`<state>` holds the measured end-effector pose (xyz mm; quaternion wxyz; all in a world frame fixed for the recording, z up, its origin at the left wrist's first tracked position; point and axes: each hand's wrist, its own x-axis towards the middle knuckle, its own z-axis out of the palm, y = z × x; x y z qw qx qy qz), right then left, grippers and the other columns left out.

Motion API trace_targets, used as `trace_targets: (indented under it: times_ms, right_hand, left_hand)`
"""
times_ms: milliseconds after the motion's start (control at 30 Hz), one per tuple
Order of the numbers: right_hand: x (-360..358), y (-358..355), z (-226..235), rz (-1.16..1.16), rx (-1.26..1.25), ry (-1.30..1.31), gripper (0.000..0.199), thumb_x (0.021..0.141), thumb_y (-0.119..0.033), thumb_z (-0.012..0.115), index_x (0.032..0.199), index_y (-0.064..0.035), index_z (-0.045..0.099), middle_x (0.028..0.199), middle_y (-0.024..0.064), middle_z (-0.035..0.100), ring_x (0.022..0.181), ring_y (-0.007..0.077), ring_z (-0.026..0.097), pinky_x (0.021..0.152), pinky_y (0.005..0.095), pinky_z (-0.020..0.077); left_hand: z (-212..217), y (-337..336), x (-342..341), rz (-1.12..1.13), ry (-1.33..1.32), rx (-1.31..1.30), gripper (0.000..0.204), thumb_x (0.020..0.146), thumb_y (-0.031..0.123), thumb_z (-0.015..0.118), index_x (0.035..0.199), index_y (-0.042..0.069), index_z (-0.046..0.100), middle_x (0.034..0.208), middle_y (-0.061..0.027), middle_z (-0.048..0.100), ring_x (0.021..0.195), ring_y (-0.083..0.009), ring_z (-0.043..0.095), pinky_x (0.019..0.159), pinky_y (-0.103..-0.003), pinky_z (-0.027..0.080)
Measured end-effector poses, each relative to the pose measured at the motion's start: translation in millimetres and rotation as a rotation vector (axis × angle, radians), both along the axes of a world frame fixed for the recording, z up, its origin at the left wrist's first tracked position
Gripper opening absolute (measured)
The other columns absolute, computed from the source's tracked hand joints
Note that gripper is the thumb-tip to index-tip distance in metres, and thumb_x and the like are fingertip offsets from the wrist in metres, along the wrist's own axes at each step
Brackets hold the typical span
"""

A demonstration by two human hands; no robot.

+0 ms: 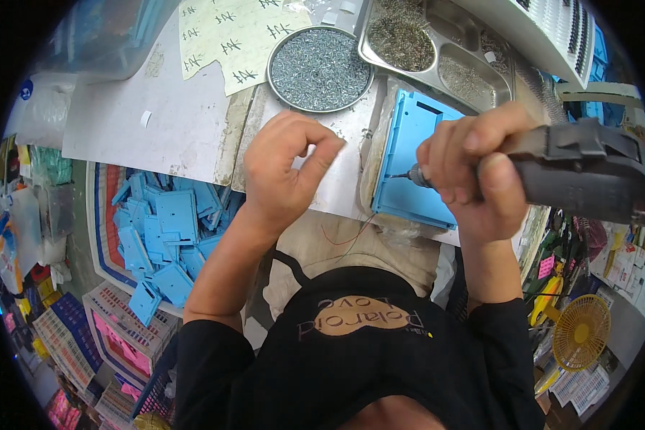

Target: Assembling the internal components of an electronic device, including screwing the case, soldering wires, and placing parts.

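partly hiding the blue panel [417, 129] with the right hand [473, 161], gripping a dark power driver [588, 175], fading into dark at the back. hard to judge: contact between bit [400, 175] and panel. pinching with the left hand [285, 168], cannot tell on what, if anything. as for the panel: lying beneath the right hand, rightward of the left.

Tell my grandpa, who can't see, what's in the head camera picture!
A person's right hand holds a dark power screwdriver over a flat blue plastic piece, while the curled left hand is near a round dish of tiny metal parts. More blue pieces lie in a striped basket at left.
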<state>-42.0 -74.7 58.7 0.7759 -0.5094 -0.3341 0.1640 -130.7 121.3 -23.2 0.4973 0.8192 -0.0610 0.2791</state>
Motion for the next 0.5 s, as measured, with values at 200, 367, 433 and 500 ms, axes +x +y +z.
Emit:
trace_targets:
  times_ms: [200,367,433,500]
  right_hand:
    - [-6.5,4.6,-20.7,-0.062,-0.391,-0.330,0.029,0.097,-0.025,0.070,0.090,-0.0067,0.048,0.059,0.0020,0.050,0.051,0.0121,0.046,0.052,0.0295,0.0399]
    - [-14.5,11.8,-26.1,-0.054,-0.313,-0.300,0.030,0.095,-0.023,0.073,0.090,-0.0062,0.048,0.060,0.0024,0.050,0.052,0.0124,0.047,0.051,0.0297,0.0406]
    - [-6.6,6.1,-20.8,-0.014,-0.289,-0.262,0.028,0.096,-0.024,0.071,0.093,-0.0066,0.050,0.059,0.0011,0.048,0.052,0.0122,0.047,0.052,0.0301,0.0410]
    - [-3.4,5.9,-15.1,-0.008,-0.165,-0.194,0.028,0.097,-0.029,0.069,0.098,-0.0077,0.052,0.059,-0.0009,0.047,0.052,0.0119,0.047,0.053,0.0306,0.0417]
  left_hand:
    - [-6.8,-6.4,-16.0,-0.052,0.130,0.054,0.025,0.086,0.008,0.075,0.071,0.004,0.055,0.069,-0.0098,0.055,0.064,-0.0293,0.053,0.057,-0.039,0.041]
    - [-9.1,-23.6,-12.1,-0.023,0.057,0.139,0.022,0.079,0.010,0.080,0.077,0.008,0.058,0.075,-0.0075,0.059,0.070,-0.0281,0.056,0.067,-0.039,0.044]
    - [-6.8,-29.6,-13.6,-0.044,0.040,0.170,0.020,0.078,0.010,0.080,0.080,0.008,0.061,0.078,-0.0062,0.060,0.073,-0.0272,0.058,0.072,-0.039,0.045]
    - [-4.1,-35.7,-15.2,-0.075,0.039,0.182,0.019,0.077,0.009,0.080,0.085,0.008,0.063,0.081,-0.0051,0.063,0.077,-0.0263,0.060,0.076,-0.039,0.045]
